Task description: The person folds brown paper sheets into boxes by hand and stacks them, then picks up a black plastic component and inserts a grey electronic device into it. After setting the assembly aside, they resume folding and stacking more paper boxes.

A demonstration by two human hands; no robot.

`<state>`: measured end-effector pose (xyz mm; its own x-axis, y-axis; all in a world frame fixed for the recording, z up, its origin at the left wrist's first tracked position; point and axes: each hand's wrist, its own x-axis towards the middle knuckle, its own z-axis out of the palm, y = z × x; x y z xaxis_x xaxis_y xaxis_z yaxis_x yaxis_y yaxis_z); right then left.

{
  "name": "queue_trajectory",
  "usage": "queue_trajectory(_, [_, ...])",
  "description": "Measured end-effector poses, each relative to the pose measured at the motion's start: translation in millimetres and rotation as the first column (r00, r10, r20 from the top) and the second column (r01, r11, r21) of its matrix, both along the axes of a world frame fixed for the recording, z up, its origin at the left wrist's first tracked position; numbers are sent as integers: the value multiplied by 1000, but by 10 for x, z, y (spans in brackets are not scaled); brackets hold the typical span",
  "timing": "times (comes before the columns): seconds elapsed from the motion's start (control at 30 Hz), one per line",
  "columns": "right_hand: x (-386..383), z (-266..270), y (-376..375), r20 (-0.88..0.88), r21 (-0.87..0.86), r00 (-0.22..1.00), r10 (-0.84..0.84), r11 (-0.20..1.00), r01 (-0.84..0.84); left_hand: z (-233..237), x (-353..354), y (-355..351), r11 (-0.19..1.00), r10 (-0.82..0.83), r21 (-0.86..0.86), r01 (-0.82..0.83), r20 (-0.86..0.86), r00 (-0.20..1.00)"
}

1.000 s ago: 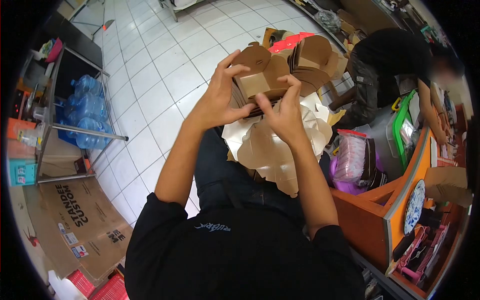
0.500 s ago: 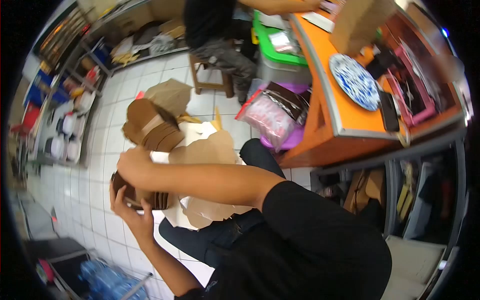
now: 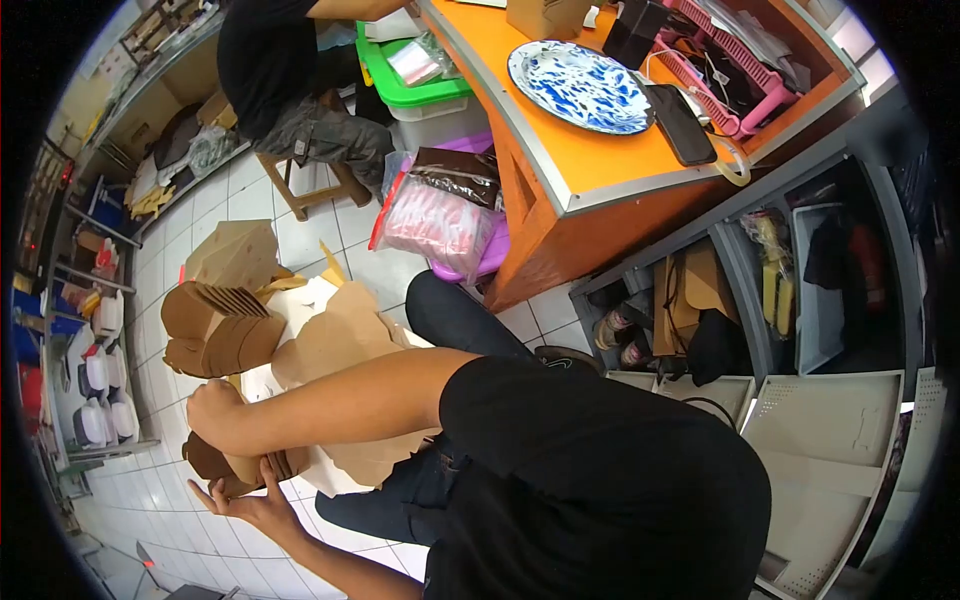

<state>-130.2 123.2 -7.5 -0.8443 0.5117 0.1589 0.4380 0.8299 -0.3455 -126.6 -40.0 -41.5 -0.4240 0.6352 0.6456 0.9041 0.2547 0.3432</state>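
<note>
Nested cardboard boxes (image 3: 205,460) at left, nearer than the box stack (image 3: 235,345); right hand (image 3: 215,412) curled over them, grip unclear, left hand (image 3: 258,508) half open, thumb against card; likely light, stiffish, creasable, best held by outer walls.

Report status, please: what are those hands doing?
Right hand at brown cartons, fingertips hidden. Left hand against them, fingers spread. Another carton stack close by.

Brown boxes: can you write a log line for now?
left hand: touching near box stack; right hand: touching it too; far box stack: beyond them
</note>
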Motion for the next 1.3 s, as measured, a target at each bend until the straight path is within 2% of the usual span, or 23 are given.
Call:
queue_trajectory(0.1, [140, 77, 96, -31, 73, 991, 127, 990, -125, -18, -104, -79, 995, -90, 52, 86, 89, 992])
queue_trajectory(0.17, [115, 65, 195, -65, 25, 978, 197, 980, -195, -64, -133, -122, 985, -129, 138, 102, 201, 971])
queue_trajectory(0.2, [96, 38, 212, -84, 2, 969, 232, 973, -232, -92, -146, -153, 986, -121, 142, 93, 201, 972])
queue_trajectory(0.3, [63, -136, 175, -202, 8, 954, 222, 974, -224, -151, -165, -220, 992, -69, 120, 46, 190, 979])
queue_trajectory(0.4, [73, -153, 98, -195, -34, 946, 258, 962, -269, -223, -176, -221, 999, 12, 43, -19, 156, 988])
queue_trajectory(0.47, [50, -179, 64, -201, 10, 949, 243, 969, -246, -353, -271, -270, 999, 53, -3, -53, 129, 990])
queue_trajectory(0.5, [42, -184, 41, -205, 29, 951, 233, 972, -232, -359, -203, -250, 997, 65, 31, -72, 179, 982])
queue_trajectory(0.63, [49, -100, -11, -118, 25, 959, 259, 966, -258, -301, -33, -185, 995, 75, 58, -79, 62, 995])
queue_trajectory(0.73, [54, -45, -57, -56, 62, 960, 274, 961, -270, -240, 43, -138, 992, 92, 72, -99, 102, 991])
queue_trajectory(0.83, [48, -57, -80, -58, 147, 970, 235, 963, -224, -230, -6, -175, 994, 77, 60, -94, 237, 968])
queue_trajectory(0.9, [116, -54, -86, -92, 203, 979, 183, 966, -162, -253, -96, -201, 992, -34, 124, -20, 414, 909])
queue_trajectory(1.0, [144, 94, 29, 89, -98, 968, 236, 969, -228, -217, -253, -261, 990, -114, 131, 47, 564, 818])
queue_trajectory(1.07, [121, 95, 26, 136, -111, 966, 219, 972, -205, -160, -349, -263, 986, -162, 135, 99, 626, 763])
queue_trajectory(1.1, [108, 89, 19, 160, -119, 964, 210, 974, -192, -80, -313, -253, 987, -157, 84, 135, 654, 740])
queue_trajectory(1.2, [92, -63, 9, 34, -50, 977, 211, 977, -209, 234, -102, -76, 992, -55, 106, -69, 852, 521])
queue_trajectory(1.3, [30, -47, -51, 110, -145, 976, 187, 975, -171, 226, -39, 45, 978, -51, 149, -147, 852, 521])
